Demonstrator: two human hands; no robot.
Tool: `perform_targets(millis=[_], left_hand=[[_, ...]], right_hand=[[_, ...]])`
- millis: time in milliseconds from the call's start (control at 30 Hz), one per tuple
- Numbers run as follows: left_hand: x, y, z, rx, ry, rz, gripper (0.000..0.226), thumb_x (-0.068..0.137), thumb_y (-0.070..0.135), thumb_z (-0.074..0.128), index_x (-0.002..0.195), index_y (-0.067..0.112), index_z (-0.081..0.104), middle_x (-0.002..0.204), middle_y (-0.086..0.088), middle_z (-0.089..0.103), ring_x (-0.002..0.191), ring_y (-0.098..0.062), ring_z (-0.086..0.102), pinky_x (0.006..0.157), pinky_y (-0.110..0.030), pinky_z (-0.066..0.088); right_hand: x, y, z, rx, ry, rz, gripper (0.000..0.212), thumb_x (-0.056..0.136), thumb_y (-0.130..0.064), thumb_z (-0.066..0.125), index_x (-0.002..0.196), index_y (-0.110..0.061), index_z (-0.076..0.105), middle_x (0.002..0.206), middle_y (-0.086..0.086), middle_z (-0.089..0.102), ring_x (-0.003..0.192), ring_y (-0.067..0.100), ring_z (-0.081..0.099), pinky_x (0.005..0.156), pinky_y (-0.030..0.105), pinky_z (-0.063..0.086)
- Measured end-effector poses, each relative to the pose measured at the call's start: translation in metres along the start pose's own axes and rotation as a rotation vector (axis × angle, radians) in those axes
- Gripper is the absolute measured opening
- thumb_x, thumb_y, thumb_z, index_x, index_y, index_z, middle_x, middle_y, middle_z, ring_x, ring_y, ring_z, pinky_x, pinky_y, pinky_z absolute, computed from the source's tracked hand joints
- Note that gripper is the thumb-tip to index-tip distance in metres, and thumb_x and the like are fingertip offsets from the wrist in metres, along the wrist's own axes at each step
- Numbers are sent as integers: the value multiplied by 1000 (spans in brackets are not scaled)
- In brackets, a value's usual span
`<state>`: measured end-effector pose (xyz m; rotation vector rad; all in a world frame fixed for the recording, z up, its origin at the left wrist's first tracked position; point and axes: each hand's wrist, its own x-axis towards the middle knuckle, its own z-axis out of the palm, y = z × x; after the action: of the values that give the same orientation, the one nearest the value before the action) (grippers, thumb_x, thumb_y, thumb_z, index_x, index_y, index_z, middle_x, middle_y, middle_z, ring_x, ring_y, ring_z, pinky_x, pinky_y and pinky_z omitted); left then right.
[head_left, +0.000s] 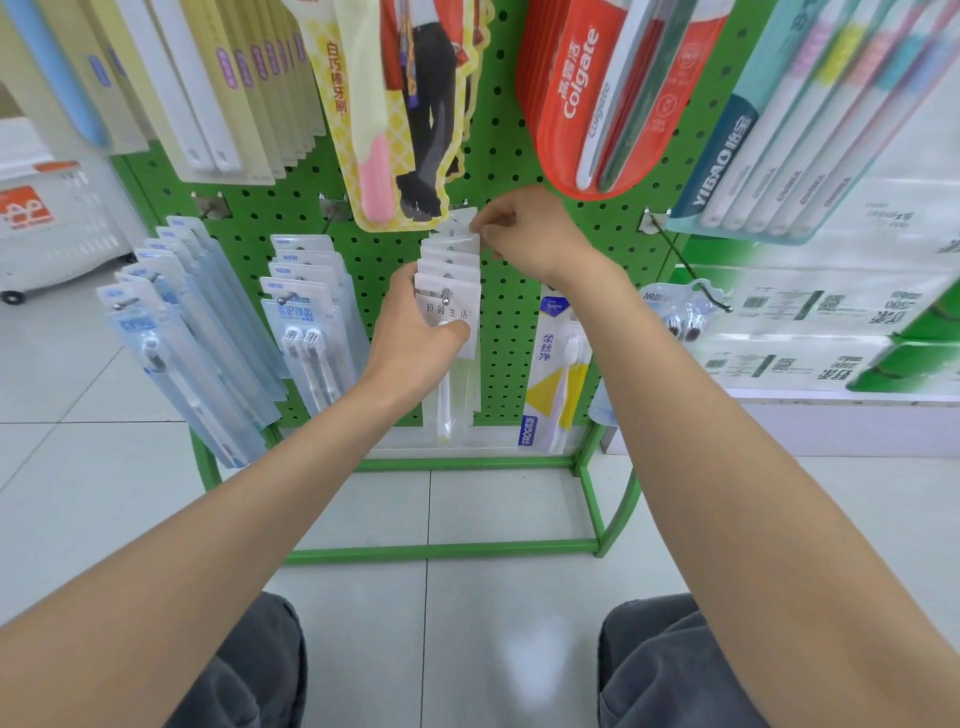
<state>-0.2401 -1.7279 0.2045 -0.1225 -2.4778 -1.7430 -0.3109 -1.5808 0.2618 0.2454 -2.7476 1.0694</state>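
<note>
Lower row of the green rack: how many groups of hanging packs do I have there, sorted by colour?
Blue-carded groups: 2
White group, gripped by the left hand and pinched at the back by the right hand: 1
Yellow-and-white pack: 1
Clear pack with dark round heads, far right: 1
Total in view: 5

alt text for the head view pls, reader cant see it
A person's left hand grips the front of a row of white toothbrush packs hung on a green pegboard rack, while the right hand pinches the top of the rearmost pack. Blue-carded brush packs hang to their left.
</note>
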Motion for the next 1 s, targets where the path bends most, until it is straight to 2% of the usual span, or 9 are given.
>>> perform_targets(millis=[100,233,367,533,733,933,1000], left_hand=[[1,-2,0,5,1,-3,62,85,6,62,138,23,36,116,10,56,101,-3,55,71,-14,38],[2,-2,0,3,-1,-6,62,85,5,61,139,23,36,118,8,56,103,-6,56,72,-15,40],[2,-2,-1,1,-4,-6,63,84,5,61,138,24,35,120,6,57,105,-9,56,74,-16,40],[2,-4,-1,9,-3,1,65,84,6,62,139,23,35,122,5,55,109,-11,55,77,-19,41],[3,-4,-3,32,-11,0,67,84,8,62,142,23,33,123,6,53,110,-12,53,83,-25,40],[1,-5,-1,47,-10,2,64,84,6,62,140,22,35,119,7,56,106,-9,55,75,-16,39],[-1,-3,-1,40,-11,1,63,85,6,62,140,22,35,119,8,56,100,-3,55,72,-13,39]], right_hand=[[1,3,-1,6,89,-24,27,99,-12,49,121,-11,65,121,4,65,112,18,59,99,30,46],[6,7,3,-52,36,-46,33,100,-14,50,132,-14,60,134,4,61,124,17,55,107,32,41],[9,6,8,-154,5,-48,35,97,-9,50,130,-15,61,128,7,63,117,20,59,97,30,47],[12,1,16,-205,97,-41,30,93,-6,51,116,-13,70,118,7,68,106,23,64,93,39,53],[9,-1,8,-192,119,-31,27,95,-12,52,114,-12,70,118,6,68,107,23,63,93,39,53],[3,4,3,-168,150,14,29,90,-14,51,111,-14,71,115,4,69,102,24,64,89,41,54],[-2,4,2,-177,163,26,28,88,-13,50,106,-12,72,108,5,70,96,25,64,85,41,55]])
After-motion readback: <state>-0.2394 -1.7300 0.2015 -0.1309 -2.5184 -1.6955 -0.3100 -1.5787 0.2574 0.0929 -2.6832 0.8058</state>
